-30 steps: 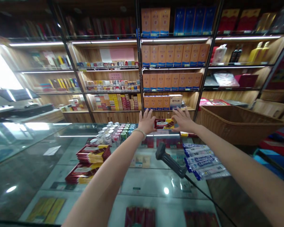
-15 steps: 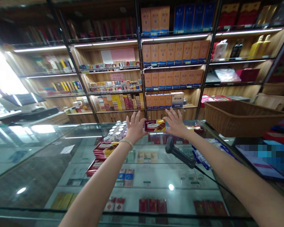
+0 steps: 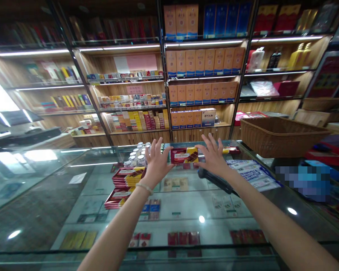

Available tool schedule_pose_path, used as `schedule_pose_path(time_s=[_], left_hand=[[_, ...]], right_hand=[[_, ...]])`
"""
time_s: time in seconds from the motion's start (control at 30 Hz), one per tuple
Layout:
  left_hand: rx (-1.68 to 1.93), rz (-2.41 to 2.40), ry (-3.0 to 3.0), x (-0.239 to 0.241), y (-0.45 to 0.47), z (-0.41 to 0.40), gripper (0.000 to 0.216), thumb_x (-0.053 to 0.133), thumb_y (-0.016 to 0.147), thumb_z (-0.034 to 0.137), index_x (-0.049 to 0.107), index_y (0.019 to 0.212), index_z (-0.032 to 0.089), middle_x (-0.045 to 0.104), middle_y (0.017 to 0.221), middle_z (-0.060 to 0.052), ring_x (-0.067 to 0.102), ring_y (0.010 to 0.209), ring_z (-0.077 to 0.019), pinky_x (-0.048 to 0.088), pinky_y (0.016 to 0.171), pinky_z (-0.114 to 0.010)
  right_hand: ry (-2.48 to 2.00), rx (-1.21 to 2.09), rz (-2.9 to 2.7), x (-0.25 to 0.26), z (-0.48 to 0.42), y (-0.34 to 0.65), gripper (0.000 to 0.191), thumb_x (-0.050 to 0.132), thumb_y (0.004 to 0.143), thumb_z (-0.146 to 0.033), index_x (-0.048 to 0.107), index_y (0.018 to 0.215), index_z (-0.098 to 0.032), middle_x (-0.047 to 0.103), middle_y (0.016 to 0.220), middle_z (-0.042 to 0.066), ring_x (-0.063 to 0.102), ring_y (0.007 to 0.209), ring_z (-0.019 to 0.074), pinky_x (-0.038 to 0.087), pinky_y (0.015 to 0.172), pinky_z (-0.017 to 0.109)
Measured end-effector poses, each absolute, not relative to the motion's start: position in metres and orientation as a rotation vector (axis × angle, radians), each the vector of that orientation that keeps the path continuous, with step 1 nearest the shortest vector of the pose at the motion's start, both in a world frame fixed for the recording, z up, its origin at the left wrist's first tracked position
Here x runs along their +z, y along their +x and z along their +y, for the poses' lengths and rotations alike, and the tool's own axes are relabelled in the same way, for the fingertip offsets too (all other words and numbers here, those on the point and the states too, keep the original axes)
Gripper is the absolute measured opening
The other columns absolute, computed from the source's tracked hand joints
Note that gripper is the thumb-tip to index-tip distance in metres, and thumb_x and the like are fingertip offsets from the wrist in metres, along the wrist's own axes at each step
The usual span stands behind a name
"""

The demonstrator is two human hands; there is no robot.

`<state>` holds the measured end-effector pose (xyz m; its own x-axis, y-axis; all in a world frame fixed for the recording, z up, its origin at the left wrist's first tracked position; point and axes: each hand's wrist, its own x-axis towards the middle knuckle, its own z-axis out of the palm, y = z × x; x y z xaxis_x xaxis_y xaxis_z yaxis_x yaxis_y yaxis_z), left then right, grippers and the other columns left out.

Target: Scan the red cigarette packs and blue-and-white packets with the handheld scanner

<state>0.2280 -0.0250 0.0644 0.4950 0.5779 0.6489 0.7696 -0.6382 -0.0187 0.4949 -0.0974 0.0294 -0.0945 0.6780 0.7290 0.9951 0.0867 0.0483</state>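
Between my two hands a red and yellow chocolate packet [image 3: 177, 156] is held level by its ends, its printed front facing me. My left hand [image 3: 157, 161] pinches the left end between thumb and fingers, the other fingers raised. The right end is pinched the same way by my right hand [image 3: 214, 159]. Under my right forearm, partly covered, a black handheld scanner [image 3: 216, 181] lies on the glass counter [image 3: 183, 210]. Stacks of matching chocolate packets [image 3: 127, 177] lie beside my left wrist.
Several clear-lidded jars [image 3: 137, 155] stand behind the stacks. Blue and white sachets [image 3: 250, 173] are spread right of my right hand, near a brown wicker basket [image 3: 282, 137]. A paper slip [image 3: 77, 178] lies on the left. Shelves of boxes [image 3: 203, 62] line the wall behind.
The packet, still between both hands, now looks slightly larger and lower in view. The view has shifted a little, and more of the sachets shows at right.
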Motion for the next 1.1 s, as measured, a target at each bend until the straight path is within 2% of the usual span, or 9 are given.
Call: schedule_pose_path(time_s=[0.17, 0.37, 0.8, 1.1], left_hand=[[-0.953, -1.089, -2.467, 0.054, 0.224, -0.028, 0.069, 0.089, 0.074, 0.031, 0.063, 0.138, 0.029, 0.028, 0.172, -0.019, 0.018, 0.161, -0.0435, 0.01, 0.127, -0.073], [-1.015, -1.025, -2.504, 0.038, 0.221, -0.03, 0.067, 0.087, 0.076, 0.033, 0.062, 0.139, 0.029, 0.03, 0.171, -0.018, 0.019, 0.161, -0.0433, 0.007, 0.127, -0.073], [-0.914, -0.986, -2.544, 0.03, 0.215, -0.043, 0.069, 0.089, 0.075, 0.035, 0.062, 0.139, 0.028, 0.029, 0.171, -0.019, 0.019, 0.161, -0.0438, 0.007, 0.127, -0.073], [-0.872, -1.015, -2.568, 0.031, 0.215, -0.045, 0.068, 0.09, 0.075, 0.034, 0.063, 0.138, 0.027, 0.028, 0.171, -0.02, 0.018, 0.161, -0.0441, 0.009, 0.126, -0.074]], right_hand=[[-1.659, -0.782, -1.81, 0.022, -0.11, 0.487, 0.059, 0.068, 0.09, -0.059, 0.06, 0.138, -0.025, 0.032, 0.171, 0.017, 0.015, 0.161, 0.039, 0.005, 0.126, 0.069], [-1.654, -0.804, -1.802, 0.009, -0.121, 0.485, 0.065, 0.071, 0.088, -0.062, 0.059, 0.139, -0.024, 0.031, 0.17, 0.018, 0.014, 0.161, 0.0393, 0.007, 0.125, 0.069], [-1.655, -0.831, -1.835, -0.01, -0.131, 0.485, 0.064, 0.064, 0.09, -0.07, 0.062, 0.134, -0.023, 0.036, 0.168, 0.017, 0.019, 0.159, 0.0388, 0.007, 0.127, 0.066], [-1.673, -0.83, -1.836, -0.007, -0.137, 0.484, 0.072, 0.062, 0.09, -0.071, 0.058, 0.143, -0.023, 0.037, 0.167, 0.019, 0.021, 0.159, 0.0397, 0.009, 0.126, 0.065]])
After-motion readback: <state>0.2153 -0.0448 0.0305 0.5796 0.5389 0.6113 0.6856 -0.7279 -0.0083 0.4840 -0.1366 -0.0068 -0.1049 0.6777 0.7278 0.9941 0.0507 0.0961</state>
